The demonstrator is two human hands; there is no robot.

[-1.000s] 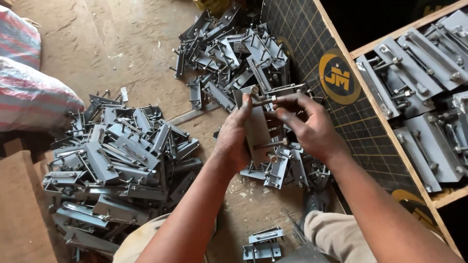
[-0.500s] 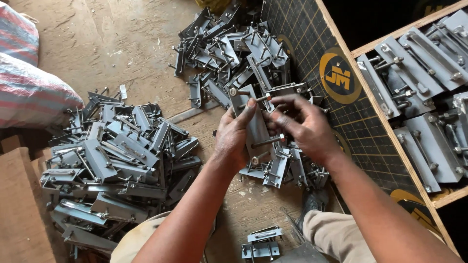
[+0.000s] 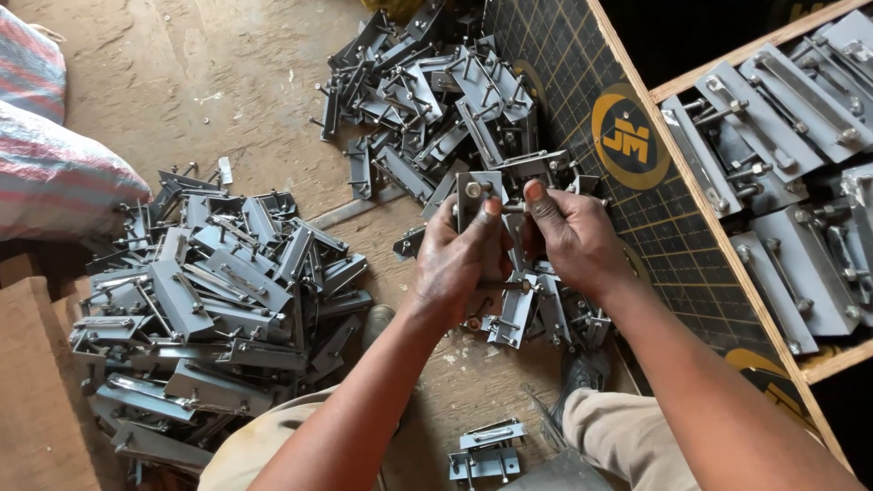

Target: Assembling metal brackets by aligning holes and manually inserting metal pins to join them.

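Note:
My left hand (image 3: 459,259) grips a grey metal bracket (image 3: 476,195) held upright, thumb pressed on its upper face by a bolt head. My right hand (image 3: 566,232) pinches the bolt sticking out of the bracket's right side. Both hands hover over a small heap of the same grey brackets (image 3: 536,314) on the dusty floor. The lower part of the held bracket is hidden behind my fingers.
A large pile of brackets (image 3: 205,318) lies to the left, another pile (image 3: 436,91) at the top centre. A wooden crate (image 3: 782,191) with stacked brackets stands on the right, edged by a black gridded board (image 3: 655,227). A striped sack (image 3: 55,173) sits far left. Two brackets (image 3: 486,450) lie between my knees.
The bracket has been turned more upright in my left hand, and my right fingers have shifted from its top edge to the bolt at its side.

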